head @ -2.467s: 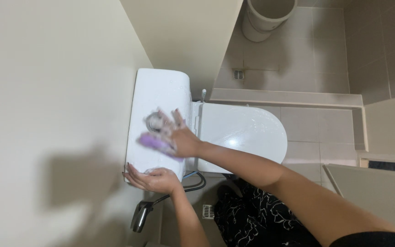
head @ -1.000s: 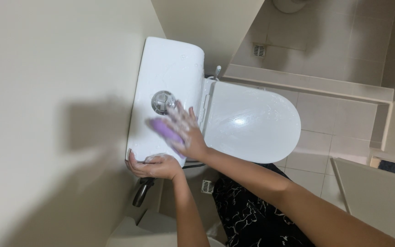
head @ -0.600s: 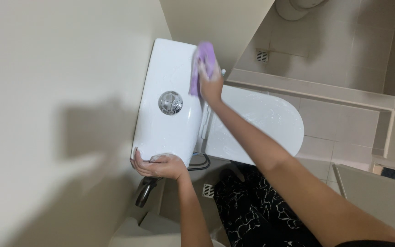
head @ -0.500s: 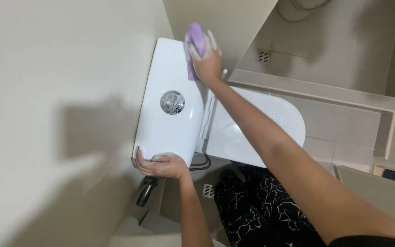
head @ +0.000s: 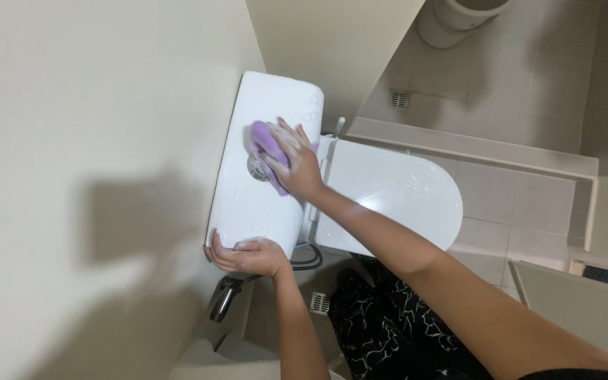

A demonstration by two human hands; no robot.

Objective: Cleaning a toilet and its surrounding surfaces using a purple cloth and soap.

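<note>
A white toilet tank lid [head: 269, 105] runs along the cream wall, seen from above. My right hand [head: 297, 165] presses a purple cloth [head: 265, 144] flat on the middle of the lid, covering most of the round chrome flush button [head: 255, 169]. My left hand [head: 248, 255] grips the near end of the tank, fingers curled over its edge. The closed white toilet seat lid [head: 395, 193] lies to the right of the tank.
A white bin [head: 452, 21] stands on the tiled floor at the top right. A low tiled ledge [head: 501, 151] runs behind the toilet. A chrome hand sprayer [head: 221, 302] hangs below my left hand. A floor drain [head: 398, 99] sits near the tank's far end.
My right hand has drawn the purple cloth back from the far end of the tank lid to its middle, over the flush button. My left hand stays on the near end.
</note>
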